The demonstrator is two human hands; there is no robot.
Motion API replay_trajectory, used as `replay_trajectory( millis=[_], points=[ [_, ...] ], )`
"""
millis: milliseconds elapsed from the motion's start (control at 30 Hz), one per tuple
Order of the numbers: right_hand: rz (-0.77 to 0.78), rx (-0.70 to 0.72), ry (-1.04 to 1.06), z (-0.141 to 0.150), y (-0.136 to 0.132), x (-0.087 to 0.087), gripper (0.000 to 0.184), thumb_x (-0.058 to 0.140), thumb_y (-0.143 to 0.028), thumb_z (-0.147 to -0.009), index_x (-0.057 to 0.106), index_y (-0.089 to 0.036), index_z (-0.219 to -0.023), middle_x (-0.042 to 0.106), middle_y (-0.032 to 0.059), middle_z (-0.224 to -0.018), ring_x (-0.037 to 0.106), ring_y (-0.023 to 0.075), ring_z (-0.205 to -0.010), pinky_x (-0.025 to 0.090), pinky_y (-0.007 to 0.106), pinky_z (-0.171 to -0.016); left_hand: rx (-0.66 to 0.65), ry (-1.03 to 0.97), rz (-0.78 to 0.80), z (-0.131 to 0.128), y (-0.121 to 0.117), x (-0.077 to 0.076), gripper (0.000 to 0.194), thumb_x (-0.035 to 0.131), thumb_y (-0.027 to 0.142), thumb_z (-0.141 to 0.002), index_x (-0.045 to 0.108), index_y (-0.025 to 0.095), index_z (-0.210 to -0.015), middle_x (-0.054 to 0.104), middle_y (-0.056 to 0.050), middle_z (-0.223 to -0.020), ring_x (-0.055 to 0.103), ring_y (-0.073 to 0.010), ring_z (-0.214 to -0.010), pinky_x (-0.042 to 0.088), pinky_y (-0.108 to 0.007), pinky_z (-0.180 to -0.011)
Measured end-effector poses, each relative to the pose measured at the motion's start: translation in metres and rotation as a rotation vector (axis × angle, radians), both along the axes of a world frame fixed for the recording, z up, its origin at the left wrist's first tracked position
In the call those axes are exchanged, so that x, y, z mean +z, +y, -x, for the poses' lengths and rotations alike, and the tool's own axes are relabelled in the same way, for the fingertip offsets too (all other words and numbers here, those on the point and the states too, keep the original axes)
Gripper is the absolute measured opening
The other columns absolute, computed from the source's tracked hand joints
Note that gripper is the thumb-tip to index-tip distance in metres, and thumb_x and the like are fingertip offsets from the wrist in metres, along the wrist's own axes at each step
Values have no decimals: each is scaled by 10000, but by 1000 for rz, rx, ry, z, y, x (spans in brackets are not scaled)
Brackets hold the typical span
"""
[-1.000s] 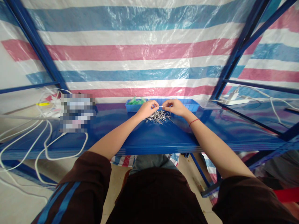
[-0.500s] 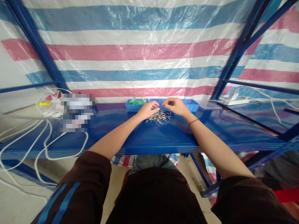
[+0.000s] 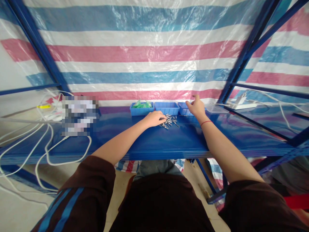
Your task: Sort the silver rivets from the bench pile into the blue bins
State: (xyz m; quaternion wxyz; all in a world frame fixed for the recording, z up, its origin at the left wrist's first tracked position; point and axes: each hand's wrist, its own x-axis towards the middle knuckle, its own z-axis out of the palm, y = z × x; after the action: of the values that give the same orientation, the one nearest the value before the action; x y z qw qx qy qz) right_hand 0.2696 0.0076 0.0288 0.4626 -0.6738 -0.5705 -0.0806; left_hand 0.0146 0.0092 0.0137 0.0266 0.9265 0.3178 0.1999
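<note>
A pile of slim silvery metal pieces (image 3: 171, 120), which look like blind rivets, lies on the blue table. My left hand (image 3: 154, 118) reaches into the pile's left side, its fingers closed together at the pieces. What is between those fingertips is too small to make out. Over the right-hand blue bin (image 3: 182, 110) is my right hand (image 3: 197, 107), fingers apart and nothing visible in them. It hides part of that bin. One thin piece lies just in front of this bin.
Left of the middle blue bin (image 3: 166, 108) stands another blue bin (image 3: 138, 112) holding green plastic. A clear tray (image 3: 216, 109) lies to the right, near a white power strip (image 3: 243, 103). White cables (image 3: 49, 141) loop over the table's left end. Blue frame posts flank both sides.
My right hand has moved right, from above the pile to the right-hand bin, and its fingers have spread. My left hand has lowered onto the pile, and its fingers have closed.
</note>
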Motion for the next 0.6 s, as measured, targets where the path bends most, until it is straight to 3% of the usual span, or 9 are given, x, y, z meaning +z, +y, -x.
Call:
replay_trajectory(
  millis=[233, 433, 600],
  points=[
    [21, 317, -53, 26, -5, 4, 454, 565, -357, -753, 589, -137, -1149, 676, 105, -819, 609, 249, -727, 463, 388, -744, 25, -74, 4, -6, 0, -3, 176, 584, 277, -798, 709, 200, -895, 662, -57, -965, 617, -203, -949, 472, -318, -866],
    [236, 660, -99, 39, -11, 7, 247, 570, -292, -717, 683, -138, -873, 677, 71, -772, 589, 185, -684, 466, 336, -704, 23, -197, 85, -6, -1, -2, 139, 597, 198, -765, 659, 168, -886, 656, -32, -854, 609, -145, -763, 484, -281, -758],
    [408, 892, -99, 52, -18, 7, 228, 645, -312, -669, 704, -163, -830, 687, 26, -769, 582, 156, -691, 463, 319, -706, 38, -497, 203, -11, 0, 2, 123, 608, 246, -784, 604, 155, -867, 660, -24, -828, 603, -125, -736, 483, -269, -736]
  ],
)
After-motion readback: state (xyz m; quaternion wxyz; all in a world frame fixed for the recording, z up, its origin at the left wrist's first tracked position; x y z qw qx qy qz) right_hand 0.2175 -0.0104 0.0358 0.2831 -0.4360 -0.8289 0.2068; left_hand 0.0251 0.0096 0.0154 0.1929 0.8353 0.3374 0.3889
